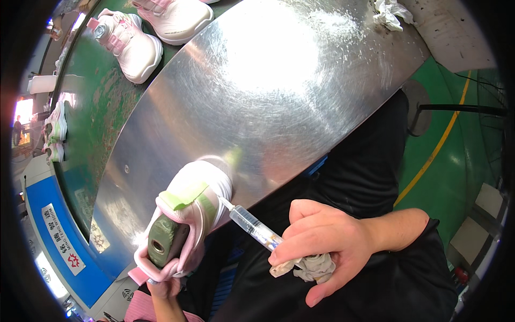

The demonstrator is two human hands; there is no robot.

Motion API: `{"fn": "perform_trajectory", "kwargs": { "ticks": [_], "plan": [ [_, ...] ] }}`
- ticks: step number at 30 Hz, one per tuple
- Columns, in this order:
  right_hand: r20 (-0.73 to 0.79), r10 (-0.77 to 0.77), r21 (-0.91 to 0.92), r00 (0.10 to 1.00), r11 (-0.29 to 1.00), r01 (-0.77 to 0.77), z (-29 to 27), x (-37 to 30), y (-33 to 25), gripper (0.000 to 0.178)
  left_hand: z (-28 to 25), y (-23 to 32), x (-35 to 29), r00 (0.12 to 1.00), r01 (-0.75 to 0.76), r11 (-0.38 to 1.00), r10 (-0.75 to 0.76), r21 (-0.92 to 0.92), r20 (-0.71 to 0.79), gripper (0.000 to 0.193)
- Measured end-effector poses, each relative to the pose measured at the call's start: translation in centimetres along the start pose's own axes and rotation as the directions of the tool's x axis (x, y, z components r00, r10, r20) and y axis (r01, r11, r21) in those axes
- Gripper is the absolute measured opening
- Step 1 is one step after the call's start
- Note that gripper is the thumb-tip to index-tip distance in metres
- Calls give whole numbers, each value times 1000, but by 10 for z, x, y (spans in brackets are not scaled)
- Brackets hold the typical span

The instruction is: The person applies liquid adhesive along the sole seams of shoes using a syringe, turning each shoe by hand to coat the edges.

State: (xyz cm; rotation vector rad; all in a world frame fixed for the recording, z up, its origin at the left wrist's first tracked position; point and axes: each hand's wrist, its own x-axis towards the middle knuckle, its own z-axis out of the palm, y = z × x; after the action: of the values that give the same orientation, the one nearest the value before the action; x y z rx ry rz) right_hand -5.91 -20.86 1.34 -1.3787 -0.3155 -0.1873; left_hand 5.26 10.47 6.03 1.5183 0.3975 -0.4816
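A white and pink shoe with light green trim (201, 180) rests over the near edge of a metal worktop, toe pointing away from me. A dark green shoe last (166, 240) fills its opening. My left hand (165, 290) is closed on the heel end, its fingers partly hidden beneath the shoe. In my right hand (335, 233) I grip a clear syringe (251, 224), whose thin tip is at the sole edge on the shoe's right side; I cannot tell if it touches. A crumpled greyish-white tissue (316, 267) is tucked under the same fingers.
The shiny metal worktop (214, 123) carries white crumbs (340, 27) and a crumpled white tissue (391, 13) at its far end. Beyond its left edge, pink shoes (137, 53) stand on a green surface (99, 102). Other shoes (56, 129) sit farther left, above a blue panel (70, 236).
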Motion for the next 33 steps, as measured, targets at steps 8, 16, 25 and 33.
{"fn": "perform_trajectory", "kwargs": {
  "ticks": [8,16,25,33],
  "plan": [
    [4,23,-32,1000,999,-22,6,1,-14,62,-4,-44,-30,952,193,964,-139,-183,272,81],
    [61,-13,-64,998,998,17,10,7,-31,58,9,-77,-36,800,469,835,-265,-287,538,81],
    [146,177,-92,973,982,-165,-1,4,-88,63,62,-72,-20,675,573,783,-285,-241,680,74],
    [136,235,-198,963,958,-205,-9,-11,-136,62,124,-58,-20,659,564,782,-233,-265,716,69]
  ]
}}
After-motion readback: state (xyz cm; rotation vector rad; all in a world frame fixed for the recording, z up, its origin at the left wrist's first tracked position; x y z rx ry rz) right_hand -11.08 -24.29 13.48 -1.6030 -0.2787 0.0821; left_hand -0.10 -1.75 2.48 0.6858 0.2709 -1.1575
